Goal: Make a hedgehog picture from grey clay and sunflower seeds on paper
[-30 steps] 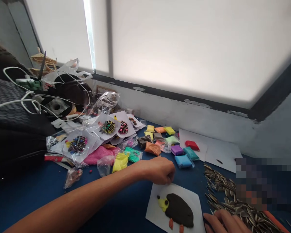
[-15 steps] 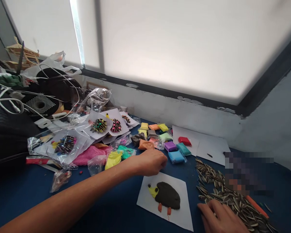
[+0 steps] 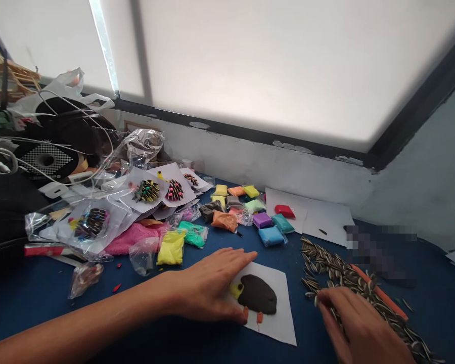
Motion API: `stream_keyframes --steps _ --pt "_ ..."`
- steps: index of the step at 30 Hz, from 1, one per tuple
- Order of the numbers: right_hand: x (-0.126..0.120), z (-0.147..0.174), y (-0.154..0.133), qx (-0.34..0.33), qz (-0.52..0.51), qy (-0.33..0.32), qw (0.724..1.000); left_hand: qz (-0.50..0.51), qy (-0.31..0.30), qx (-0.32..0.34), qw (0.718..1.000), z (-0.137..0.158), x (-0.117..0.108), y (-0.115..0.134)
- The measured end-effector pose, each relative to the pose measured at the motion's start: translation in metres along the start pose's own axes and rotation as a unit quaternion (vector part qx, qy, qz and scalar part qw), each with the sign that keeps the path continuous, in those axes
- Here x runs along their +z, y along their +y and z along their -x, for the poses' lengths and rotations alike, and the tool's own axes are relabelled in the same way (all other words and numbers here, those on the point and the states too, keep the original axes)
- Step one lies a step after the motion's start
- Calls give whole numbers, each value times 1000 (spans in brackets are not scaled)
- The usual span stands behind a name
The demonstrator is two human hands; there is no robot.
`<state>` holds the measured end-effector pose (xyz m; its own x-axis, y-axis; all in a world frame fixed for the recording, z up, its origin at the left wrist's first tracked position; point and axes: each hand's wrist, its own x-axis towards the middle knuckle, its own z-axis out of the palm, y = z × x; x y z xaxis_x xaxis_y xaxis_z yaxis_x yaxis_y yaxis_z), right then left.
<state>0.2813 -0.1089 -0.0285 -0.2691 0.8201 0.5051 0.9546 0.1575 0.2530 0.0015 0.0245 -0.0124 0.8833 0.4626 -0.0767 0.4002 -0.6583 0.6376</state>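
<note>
Fingers wide, our left hand (image 3: 207, 288) covers the left edge of a white paper sheet (image 3: 284, 326), beside a dark oval clay body (image 3: 259, 294); our narrowed right hand (image 3: 360, 323) meets grey striped seeds (image 3: 336, 266) (we cannot tell whether it pinches any). Left-hand slippage could smear the orange clay legs (image 3: 260, 317).

Open strip between card (image 3: 282, 326) and seeds (image 3: 337, 270)
Left hand (image 3: 202, 285) covers card's left side; packs (image 3: 271, 236) lie beyond far edge

Left hand (image 3: 205, 285) overlaps paper (image 3: 282, 323); right hand (image 3: 360, 321) touches seeds (image 3: 351, 277).
</note>
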Motion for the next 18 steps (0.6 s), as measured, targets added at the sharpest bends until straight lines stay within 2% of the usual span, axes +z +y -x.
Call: stream_keyframes --steps 3,8,18 --pt "0 -3 1 4 -10 20 1000 11 7 11 1000 4 8 -4" --pt "-3 -4 3 45 -11 7 999 19 13 19 1000 7 15 -7" --pt "8 -21 6 9 -7 -19 1000 39 3 10 999 15 18 -2"
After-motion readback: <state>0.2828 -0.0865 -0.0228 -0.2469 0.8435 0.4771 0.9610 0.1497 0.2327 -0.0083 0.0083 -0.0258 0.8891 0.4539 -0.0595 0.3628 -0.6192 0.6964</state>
